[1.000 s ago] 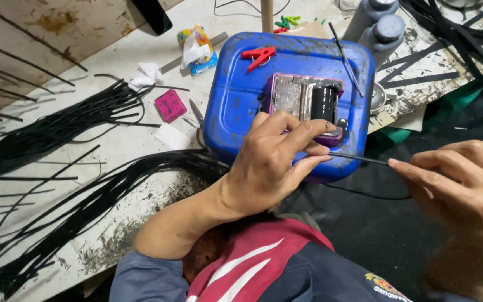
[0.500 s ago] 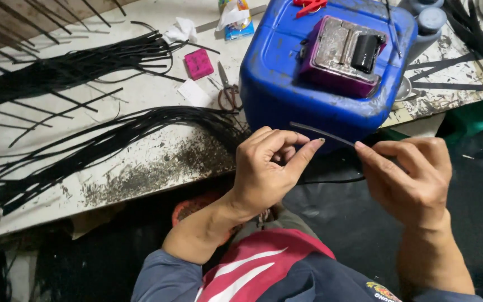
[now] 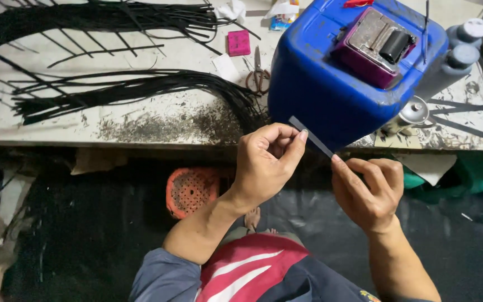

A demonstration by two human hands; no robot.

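Observation:
A thin dark strip (image 3: 312, 137) runs slantwise between both my hands, in front of a blue plastic canister (image 3: 331, 84). My left hand (image 3: 266, 163) pinches its upper end between thumb and forefinger. My right hand (image 3: 369, 190) pinches the lower end at the fingertips. On top of the canister lies a purple and grey box-shaped device (image 3: 377, 46) with a black roller. Bundles of long black strips (image 3: 135, 86) are spread over the stained worktable (image 3: 157, 120) to the left.
Small scissors (image 3: 258, 75) and a pink pad (image 3: 238, 42) lie on the table near the canister. Two grey-capped bottles (image 3: 459, 50) stand at the right. An orange perforated basket (image 3: 190, 190) sits under the table edge, on dark sheeting.
The view has tilted down, so the table and canister sit higher in frame. Both hands have come closer together, and the strip between them looks shorter and flatter.

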